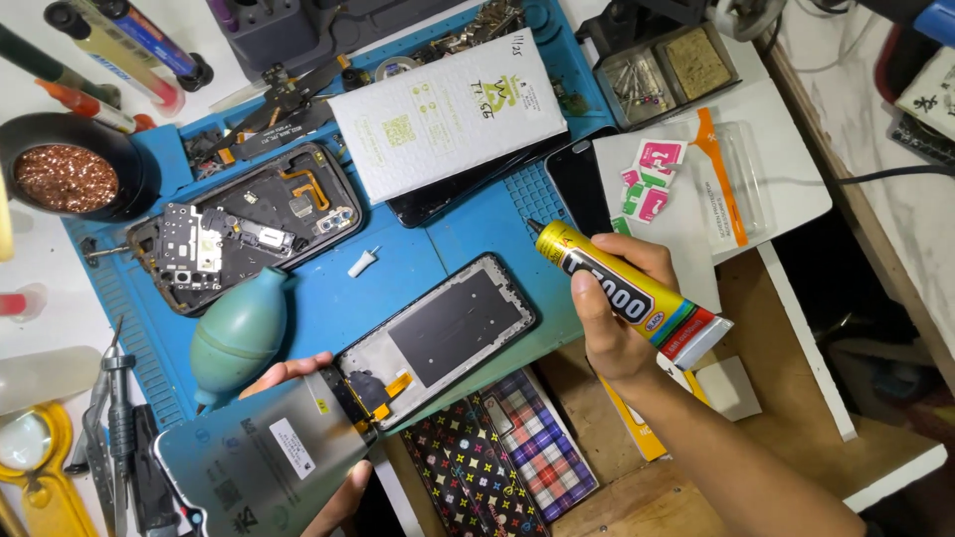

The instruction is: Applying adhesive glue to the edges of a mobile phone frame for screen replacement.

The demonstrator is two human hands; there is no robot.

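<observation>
My right hand grips a yellow glue tube, its nozzle pointing up-left over the blue work mat. My left hand holds a grey phone back cover at the lower left, fingers showing above and below it. A phone display panel lies back side up on the mat, joined to the cover's end by an orange flex cable. An opened phone frame with exposed boards sits at the mat's upper left. A small white cap lies between them.
A green rubber air blower lies left of the panel. A white padded envelope covers a dark phone. Brass wool pot, tweezers and magnifier sit left. Patterned phone cases lie below; wipe packets right.
</observation>
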